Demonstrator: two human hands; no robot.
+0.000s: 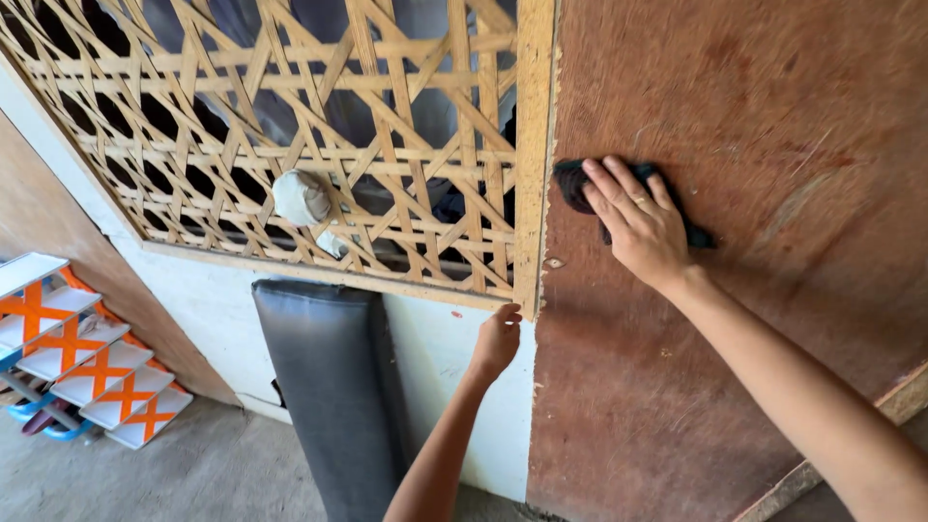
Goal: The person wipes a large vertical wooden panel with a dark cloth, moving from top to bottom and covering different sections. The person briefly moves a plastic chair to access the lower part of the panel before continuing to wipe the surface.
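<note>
Against brown, scuffed wooden board (735,319): right hand (638,227) spread flat, fingers apart, pressing dark crumpled cloth (575,182) to the surface, just beside pale wooden frame post (532,145). Lower down, left hand (498,340) loosely curled, holding nothing, fingertips at the board's left edge where it meets white wall (454,387). Left of that: woven bamboo lattice panel (290,145), grey padded cushion (324,387) leaning upright, white-and-orange tiered rack (87,358) on concrete floor (193,474).
</note>
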